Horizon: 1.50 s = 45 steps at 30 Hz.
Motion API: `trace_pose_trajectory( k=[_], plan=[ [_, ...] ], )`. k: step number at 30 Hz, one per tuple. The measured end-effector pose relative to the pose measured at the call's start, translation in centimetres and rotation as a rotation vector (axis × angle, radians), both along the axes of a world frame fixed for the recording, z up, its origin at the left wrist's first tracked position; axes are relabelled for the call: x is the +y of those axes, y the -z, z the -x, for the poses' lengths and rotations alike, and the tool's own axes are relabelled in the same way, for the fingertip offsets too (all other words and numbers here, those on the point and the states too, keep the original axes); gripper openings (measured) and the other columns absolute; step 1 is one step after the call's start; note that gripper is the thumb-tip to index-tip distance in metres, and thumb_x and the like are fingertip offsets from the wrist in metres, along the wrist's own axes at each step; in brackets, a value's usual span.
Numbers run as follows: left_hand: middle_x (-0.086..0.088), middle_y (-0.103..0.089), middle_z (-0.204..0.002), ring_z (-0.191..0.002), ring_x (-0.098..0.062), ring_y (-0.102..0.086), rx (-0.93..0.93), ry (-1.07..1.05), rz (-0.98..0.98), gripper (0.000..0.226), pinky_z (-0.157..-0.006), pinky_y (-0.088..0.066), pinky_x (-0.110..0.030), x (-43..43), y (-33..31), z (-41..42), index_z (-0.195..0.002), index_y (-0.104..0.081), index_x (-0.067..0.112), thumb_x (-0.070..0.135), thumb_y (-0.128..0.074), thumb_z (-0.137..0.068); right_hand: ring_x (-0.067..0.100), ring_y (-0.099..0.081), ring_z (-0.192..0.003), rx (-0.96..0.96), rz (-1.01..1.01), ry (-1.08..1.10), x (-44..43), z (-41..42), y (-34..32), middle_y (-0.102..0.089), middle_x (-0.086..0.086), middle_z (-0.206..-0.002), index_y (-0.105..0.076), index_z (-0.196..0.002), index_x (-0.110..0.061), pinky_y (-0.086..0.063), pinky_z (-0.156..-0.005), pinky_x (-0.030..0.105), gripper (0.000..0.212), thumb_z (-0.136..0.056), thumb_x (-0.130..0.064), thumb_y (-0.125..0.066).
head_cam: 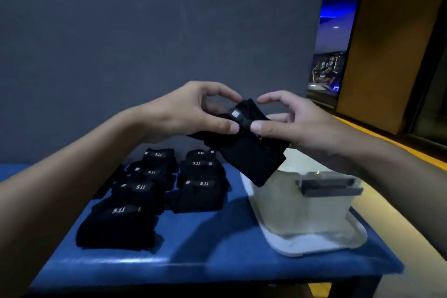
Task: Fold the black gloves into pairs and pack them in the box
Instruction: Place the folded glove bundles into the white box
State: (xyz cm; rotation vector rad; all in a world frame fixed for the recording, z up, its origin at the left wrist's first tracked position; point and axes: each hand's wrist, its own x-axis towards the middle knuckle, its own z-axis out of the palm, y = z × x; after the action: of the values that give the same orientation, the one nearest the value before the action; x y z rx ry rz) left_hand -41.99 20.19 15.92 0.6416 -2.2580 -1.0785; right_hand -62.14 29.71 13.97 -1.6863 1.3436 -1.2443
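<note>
Both hands hold a black glove pair [249, 152] up in the air above the table. My left hand [191, 111] pinches its upper left part near a small white label, and my right hand [292, 123] pinches it from the right, thumbs almost touching. The lower end of the pair hangs over the near-left rim of a clear plastic box [307, 210]. Several folded black gloves [150, 189] with "5.11" tags lie in two rows on the left half of the blue table [217, 249].
The box stands on the table's right side with a grey latch handle [331, 187] on its rim. A dark grey wall rises right behind the table. At the right are a yellow-lit floor and a wooden panel [387, 43].
</note>
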Motion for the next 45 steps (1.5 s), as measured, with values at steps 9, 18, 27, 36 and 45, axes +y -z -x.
trace_pose_trajectory(
  k=[9,18,27,36,45],
  plan=[
    [-0.008,-0.074,-0.105,-0.087,-0.017,-0.073,0.151,-0.111,0.021,0.049,-0.082,-0.060,-0.031,-5.2,0.0,7.4,-0.125,-0.059,0.018,0.016,-0.080,-0.081,0.039,-0.069,-0.093,-0.073,0.032,0.164,-4.0,5.5,0.1,-0.073,0.019,-0.101,-0.047,-0.127,-0.023,-0.051,-0.071,0.037,0.045,-0.090,-0.007,-0.067],
    [-0.019,-0.066,-0.084,-0.065,-0.023,-0.065,0.359,-0.206,-0.222,0.071,-0.079,-0.062,-0.044,-5.7,4.0,11.2,-0.142,-0.030,0.021,0.011,-0.074,-0.088,0.027,-0.068,-0.084,-0.145,0.009,0.256,-5.3,8.3,1.4,-0.069,0.023,-0.109,-0.044,-0.125,-0.025,-0.057,-0.068,0.037,0.040,-0.093,-0.011,-0.064],
    [-0.005,-0.075,-0.084,-0.072,-0.014,-0.071,0.291,-0.331,-0.030,0.058,-0.069,-0.054,-0.025,-8.3,6.2,12.8,-0.129,-0.043,0.023,0.018,-0.078,-0.084,0.036,-0.068,-0.095,0.006,-0.005,0.205,-7.4,9.9,3.2,-0.058,0.015,-0.116,-0.052,-0.117,-0.024,-0.057,-0.079,0.056,0.036,-0.090,-0.006,-0.066],
    [0.013,-0.068,-0.094,-0.094,-0.001,-0.064,-0.043,-0.331,0.356,0.021,-0.087,-0.055,-0.031,-10.9,8.2,10.9,-0.096,-0.064,0.034,0.049,-0.066,-0.082,0.025,-0.070,-0.079,0.171,-0.121,0.151,-9.4,11.3,3.3,-0.059,0.012,-0.109,-0.057,-0.109,-0.024,-0.056,-0.077,0.059,0.031,-0.091,0.000,-0.063],
    [0.026,-0.057,-0.133,-0.123,0.003,-0.056,-0.210,-0.184,0.243,0.073,-0.106,-0.047,-0.030,-9.9,8.8,8.2,-0.132,-0.058,0.034,0.074,-0.053,-0.071,0.017,-0.070,-0.086,0.257,-0.421,0.043,-12.9,11.3,6.0,-0.063,0.002,-0.100,-0.064,-0.108,-0.016,-0.059,-0.085,0.048,0.024,-0.089,-0.002,-0.067]
  ],
)
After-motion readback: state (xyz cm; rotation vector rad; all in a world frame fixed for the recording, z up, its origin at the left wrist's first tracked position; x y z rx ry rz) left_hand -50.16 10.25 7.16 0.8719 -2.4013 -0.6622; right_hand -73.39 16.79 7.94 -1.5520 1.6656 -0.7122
